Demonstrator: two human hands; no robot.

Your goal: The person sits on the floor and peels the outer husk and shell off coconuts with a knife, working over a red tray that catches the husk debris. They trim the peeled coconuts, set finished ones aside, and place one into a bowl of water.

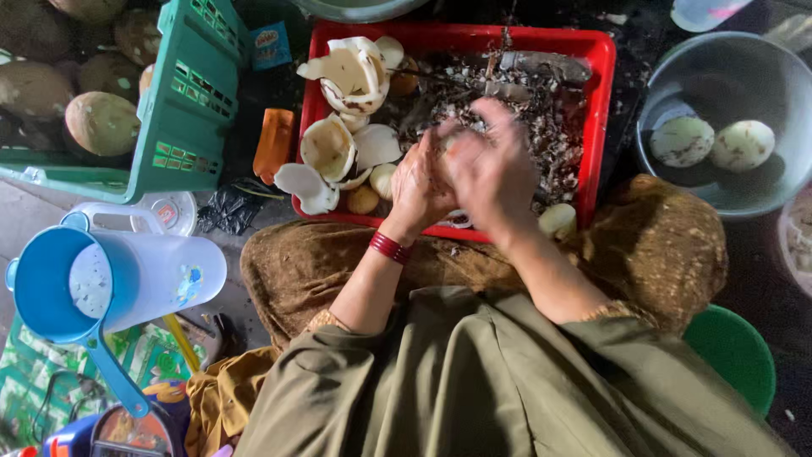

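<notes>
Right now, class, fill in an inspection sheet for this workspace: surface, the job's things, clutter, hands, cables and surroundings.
Surface: red tray resting on the person's lap, strewn with dark peel scraps.
Job's things: a small pale piece, mostly hidden, between both hands; white shell pieces piled at the tray's left side.
Clutter: orange object and black bag beside the tray.
Hands: left hand and right hand pressed together over the tray; motion-blurred, grip unclear.
Cables: nothing seen.
Surroundings: grey basin with two pale peeled fruits; green crate of brown fruit; blue-handled jug; green stool.
</notes>
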